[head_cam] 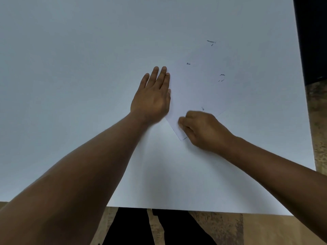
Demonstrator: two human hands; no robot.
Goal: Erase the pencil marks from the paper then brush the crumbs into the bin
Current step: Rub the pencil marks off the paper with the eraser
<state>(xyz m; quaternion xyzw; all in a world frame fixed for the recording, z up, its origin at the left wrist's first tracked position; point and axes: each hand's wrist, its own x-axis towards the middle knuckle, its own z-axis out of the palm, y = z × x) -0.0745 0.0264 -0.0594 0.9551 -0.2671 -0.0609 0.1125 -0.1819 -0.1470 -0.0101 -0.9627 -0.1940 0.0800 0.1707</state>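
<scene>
Two hands on the paper point(198, 89), which lies rotated on the white tabletop point(70, 68), right of centre. Left hand point(153, 98) is flat, fingers straight and together, palm down, pressing the sheet's left edge; most of the hand rests on the tabletop beside it. Right hand point(203, 129) is curled over the sheet's near corner, fingers bunched, motion-blurred; can't tell whether it holds anything. Several small dark pencil marks point(222, 77) are scattered over the sheet: one group at the far end, one near the middle, one toward the right edge, one just beyond the right hand's knuckles. Wood-pattern floor point(316, 121) shows past the tabletop's right and near edges.
</scene>
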